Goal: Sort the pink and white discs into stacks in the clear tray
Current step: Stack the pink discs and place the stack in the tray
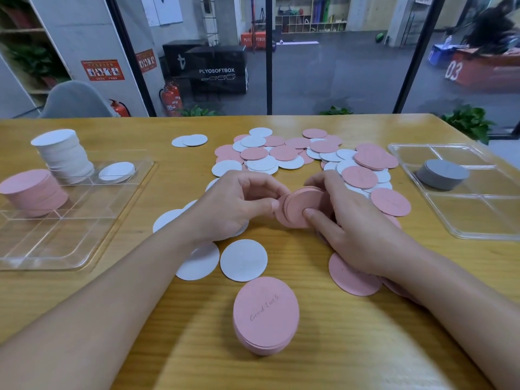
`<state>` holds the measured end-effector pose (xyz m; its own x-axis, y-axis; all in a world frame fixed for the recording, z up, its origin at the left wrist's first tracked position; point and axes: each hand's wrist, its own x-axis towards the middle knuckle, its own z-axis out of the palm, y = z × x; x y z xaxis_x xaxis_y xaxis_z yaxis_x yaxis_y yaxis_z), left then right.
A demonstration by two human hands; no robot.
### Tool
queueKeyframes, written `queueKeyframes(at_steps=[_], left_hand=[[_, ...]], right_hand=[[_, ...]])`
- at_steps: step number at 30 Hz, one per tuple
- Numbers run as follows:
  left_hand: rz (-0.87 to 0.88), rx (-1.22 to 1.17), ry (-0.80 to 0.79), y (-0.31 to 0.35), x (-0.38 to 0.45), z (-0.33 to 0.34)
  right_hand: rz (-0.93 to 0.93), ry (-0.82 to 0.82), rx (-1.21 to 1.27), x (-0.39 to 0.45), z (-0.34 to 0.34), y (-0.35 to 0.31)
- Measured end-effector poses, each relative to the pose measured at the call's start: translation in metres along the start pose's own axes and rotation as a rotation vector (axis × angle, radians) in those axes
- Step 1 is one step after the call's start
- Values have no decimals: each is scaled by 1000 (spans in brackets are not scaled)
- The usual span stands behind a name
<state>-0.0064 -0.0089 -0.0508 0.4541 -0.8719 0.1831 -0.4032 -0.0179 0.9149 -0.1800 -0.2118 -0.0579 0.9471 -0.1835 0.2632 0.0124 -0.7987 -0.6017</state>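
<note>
**Both hands held a small bunch of pink discs over the table's middle**

Closest to the near edge of the wooden table (365,347) stood a short stack of pink discs (266,316), round and thin, its top one marked with faint script that appeared to read "Good Luck". Just beyond it lay two loose white discs (243,260) side by side, flat and matte, and to the right a single pink disc (351,277) partly under the right forearm.

Farther in, the left hand (233,206) and the right hand (346,218) met around a handful of pink discs (302,205), fanned slightly and tilted on edge. The left thumb and fingers curled onto its left rim; the right thumb pressed its face while the right fingers wrapped behind. More white discs lay half hidden beneath the left hand.

Past the hands a loose pile of mixed discs (295,156) spread toward the far edge, pink and white overlapping.

At the left edge sat a clear tray (70,243) with dividers, holding a pink stack (32,191), a taller, leaning white stack (64,153) and one lone white disc (116,171) in separate compartments. At the right edge a second clear tray (478,220) carried a grey stack (441,174).
</note>
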Motion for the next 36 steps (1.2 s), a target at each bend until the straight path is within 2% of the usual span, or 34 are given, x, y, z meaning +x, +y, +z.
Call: queueKeyframes(at_steps=[3,5,7,9,15,22,26,30,33,36], left_hand=[[7,-41,-22,1,2,6],[4,44,77,-3,3,3],[14,394,260,-10,7,-6],[-14,706,365,-14,10,-12],[-177,966,208,-27,24,-14],[-84,950,149,-8,14,-10],[-53,696,46,0,1,-9],[-59,474,188,-8,2,-11],[-103,557,284,-16,10,-13],[-134,795,199,-17,13,-8]], right_hand=[[-15,-57,-104,0,0,-2],[-22,-81,-136,2,1,-1],[-17,-86,-130,2,1,0],[-19,-88,-120,2,1,1],[-21,-90,-104,2,0,-1],[-40,-79,-92,2,0,2],[-48,-77,-95,1,0,3],[-46,-76,-83,1,0,4],[-49,-77,-79,1,0,4],[-49,-72,-84,1,-1,3]])
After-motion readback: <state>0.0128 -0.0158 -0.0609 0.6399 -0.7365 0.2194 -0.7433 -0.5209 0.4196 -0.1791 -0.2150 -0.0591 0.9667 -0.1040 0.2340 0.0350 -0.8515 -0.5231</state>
